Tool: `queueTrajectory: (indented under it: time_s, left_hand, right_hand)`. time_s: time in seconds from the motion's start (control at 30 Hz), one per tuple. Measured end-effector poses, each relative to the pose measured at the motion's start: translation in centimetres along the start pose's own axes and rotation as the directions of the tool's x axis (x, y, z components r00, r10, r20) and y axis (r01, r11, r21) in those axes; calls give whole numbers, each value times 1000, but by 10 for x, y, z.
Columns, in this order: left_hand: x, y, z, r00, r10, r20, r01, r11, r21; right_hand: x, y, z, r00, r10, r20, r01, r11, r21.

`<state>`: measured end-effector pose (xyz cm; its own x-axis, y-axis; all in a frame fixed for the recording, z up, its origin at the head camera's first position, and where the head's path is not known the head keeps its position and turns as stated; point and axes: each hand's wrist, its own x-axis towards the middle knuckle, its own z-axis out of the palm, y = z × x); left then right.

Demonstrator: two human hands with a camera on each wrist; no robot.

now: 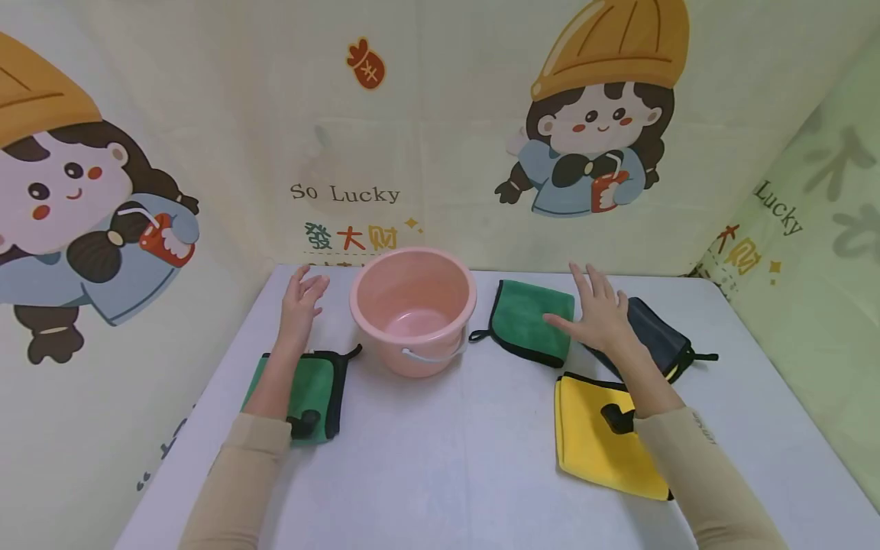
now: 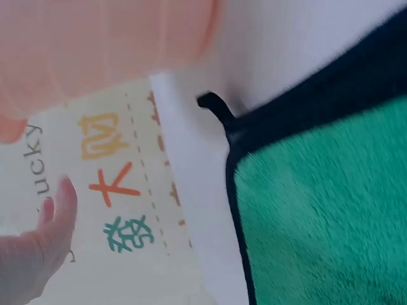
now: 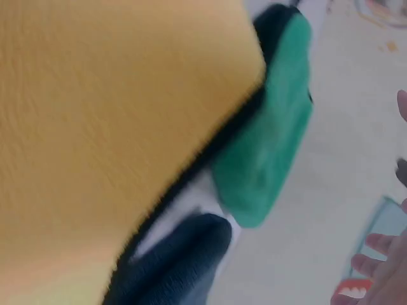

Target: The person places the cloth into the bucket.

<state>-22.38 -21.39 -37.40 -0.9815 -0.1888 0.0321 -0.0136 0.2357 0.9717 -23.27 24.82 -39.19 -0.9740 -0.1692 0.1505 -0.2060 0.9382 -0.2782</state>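
Note:
My left hand is raised above the left green towel, fingers loosely bent and holding nothing. That folded towel has black edging and a small loop, seen close up in the left wrist view. A pink bucket with a pale handle stands upright to the right of this hand. My right hand has its fingers spread with nothing in them, overlapping the edge of another green towel. Under the right forearm lies a yellow towel, and a dark navy towel is just right of the hand.
The white table meets a cream cloth backdrop with printed cartoon figures behind the bucket. Similar cloth hangs at both sides. A small black camera sits at the right wrist, close over the yellow towel.

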Motion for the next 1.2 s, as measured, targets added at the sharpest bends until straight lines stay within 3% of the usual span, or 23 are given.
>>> queueTrajectory:
  time_s: [0.07,0.17,0.27,0.4,0.5,1.0,1.2]
  left_hand:
    - [-3,6,1,996,-85,37,89,984,-156]
    - [-7,12,2,975,-181,127,212,929,-305]
    - [-11,15,3,948,-236,211,298,890,-345]
    - [-14,16,5,922,-276,271,358,873,-331]
    - [-14,16,6,913,-292,285,377,871,-314]
    - [-11,13,11,916,-280,288,356,898,-257]
    - [-11,14,11,910,-294,292,373,888,-268]
  right_hand:
    - [1,-4,9,999,-10,36,10,1000,-13]
    - [4,-8,22,995,-18,100,22,999,-39]
    - [7,-11,34,987,-17,163,29,997,-72]
    - [11,-12,48,976,-16,219,46,990,-136]
    - [13,-14,55,969,-19,247,63,983,-170]
    - [15,-23,71,926,27,377,92,950,-297]
    - [17,-29,72,929,5,371,119,943,-312]
